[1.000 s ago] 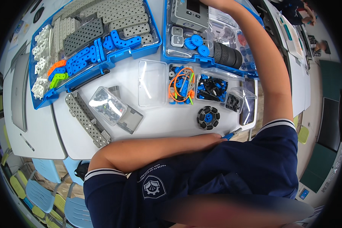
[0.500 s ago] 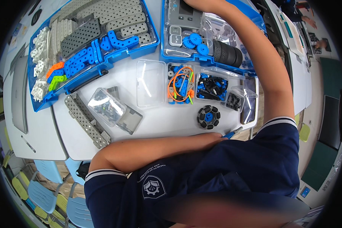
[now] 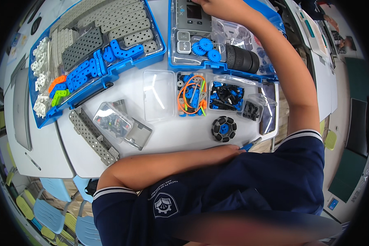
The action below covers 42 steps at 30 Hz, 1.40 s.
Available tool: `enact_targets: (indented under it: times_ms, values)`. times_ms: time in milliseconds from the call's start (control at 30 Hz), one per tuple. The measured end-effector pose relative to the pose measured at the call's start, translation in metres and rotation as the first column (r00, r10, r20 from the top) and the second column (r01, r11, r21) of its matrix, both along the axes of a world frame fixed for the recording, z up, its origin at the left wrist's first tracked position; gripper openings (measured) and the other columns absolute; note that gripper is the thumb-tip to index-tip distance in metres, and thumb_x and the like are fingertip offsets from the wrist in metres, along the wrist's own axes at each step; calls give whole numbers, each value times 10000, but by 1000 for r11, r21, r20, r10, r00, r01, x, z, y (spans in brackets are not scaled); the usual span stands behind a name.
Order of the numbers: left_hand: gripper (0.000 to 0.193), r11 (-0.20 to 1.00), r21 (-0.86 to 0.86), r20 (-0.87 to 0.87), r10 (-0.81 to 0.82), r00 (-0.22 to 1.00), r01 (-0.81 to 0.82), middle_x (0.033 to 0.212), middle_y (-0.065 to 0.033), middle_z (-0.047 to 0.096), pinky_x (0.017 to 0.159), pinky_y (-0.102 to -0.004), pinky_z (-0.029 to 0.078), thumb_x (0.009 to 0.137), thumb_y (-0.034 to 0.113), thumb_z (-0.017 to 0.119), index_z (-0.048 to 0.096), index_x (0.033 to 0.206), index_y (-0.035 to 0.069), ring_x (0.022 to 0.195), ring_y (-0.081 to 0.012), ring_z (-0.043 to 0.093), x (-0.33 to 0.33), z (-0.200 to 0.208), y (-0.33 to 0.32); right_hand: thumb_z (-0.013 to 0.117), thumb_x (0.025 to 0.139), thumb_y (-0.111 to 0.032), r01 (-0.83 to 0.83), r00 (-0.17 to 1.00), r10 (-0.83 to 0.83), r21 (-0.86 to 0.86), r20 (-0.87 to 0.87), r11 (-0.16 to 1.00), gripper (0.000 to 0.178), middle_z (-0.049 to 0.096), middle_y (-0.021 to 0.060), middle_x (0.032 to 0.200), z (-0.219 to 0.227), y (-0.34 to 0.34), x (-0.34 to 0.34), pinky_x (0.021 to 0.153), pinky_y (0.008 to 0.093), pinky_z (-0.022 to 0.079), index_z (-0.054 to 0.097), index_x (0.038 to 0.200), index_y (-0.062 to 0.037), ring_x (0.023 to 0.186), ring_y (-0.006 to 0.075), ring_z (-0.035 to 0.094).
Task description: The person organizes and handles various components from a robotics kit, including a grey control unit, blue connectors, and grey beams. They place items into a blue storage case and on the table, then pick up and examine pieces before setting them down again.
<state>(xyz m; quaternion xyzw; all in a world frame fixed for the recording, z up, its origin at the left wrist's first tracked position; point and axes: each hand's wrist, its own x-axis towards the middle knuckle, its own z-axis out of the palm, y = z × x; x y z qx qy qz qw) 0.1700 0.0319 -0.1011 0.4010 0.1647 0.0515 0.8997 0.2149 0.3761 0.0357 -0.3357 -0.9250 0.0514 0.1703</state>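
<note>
My right hand (image 3: 223, 9) reaches over the blue bin (image 3: 171, 61) at the far middle. Its fingertips meet the top edge of the grey control box with a dark screen (image 3: 199, 25), and the picture's upper edge cuts part of them off. In front of my body lies my left hand (image 3: 232, 150), its fingers mostly hidden against my shirt. Right beside it a blue-handled tool (image 3: 250, 145) pokes out; whether the hand grips it does not show. A black-and-grey roller wheel with a blue hub (image 3: 224, 128) rests just beyond.
Blue gears (image 3: 205, 47) and black tyres (image 3: 242, 58) fill the bin. Left of it stands a blue-edged tray of beams (image 3: 110, 76). Nearer are clear boxes of connectors (image 3: 226, 96) and bands (image 3: 191, 94), a phone (image 3: 268, 108), a lidded box (image 3: 112, 121) and a grey beam assembly (image 3: 94, 137).
The view has shifted slightly, so the trays sit a little further left. My right hand has moved a little right and nearer over the control box. The left hand stays in place.
</note>
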Motion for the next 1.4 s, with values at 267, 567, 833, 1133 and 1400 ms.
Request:
enact_targets:
  times_ms: [267,567,833,1133,1400]
  values:
    - [497,975,-222,1,-11,1000,11,848,14,590,680,-268,427,1057,535,502,635,1037,56,739,-82,511,-7,10,4,585,764,9,62,973,-57,-16,222,998,247,698,293,888,25,-12,-8,826,497,549,713,969,59,898,459,680]
    - [489,997,-70,49,30,998,-27,804,16,571,664,-279,422,1067,519,488,637,990,60,715,-86,495,-3,3,3,604,754,-13,72,941,-118,151,316,986,223,696,308,912,-5,-38,-19,813,493,563,647,938,104,903,432,700]
    - [454,964,-259,8,-53,999,53,937,6,621,779,-255,459,1062,498,528,649,1044,61,845,-70,556,-10,14,9,606,733,-17,5,970,-59,224,235,975,209,696,262,887,1,-41,-14,918,473,504,663,911,77,980,413,645]
    - [412,972,-226,-66,-81,995,64,869,29,570,754,-276,420,1056,501,503,649,999,120,797,-85,496,-19,31,17,563,770,-41,40,968,-64,101,243,994,323,693,234,1003,2,-16,-3,970,465,450,745,1036,-18,1061,393,626]
    - [420,978,-195,-52,-86,995,74,955,29,622,797,-261,448,1057,495,530,648,1047,91,868,-68,548,-19,30,18,524,775,-15,73,991,-70,-22,111,997,410,694,274,1029,-5,-14,8,971,490,479,734,1126,11,1062,433,632]
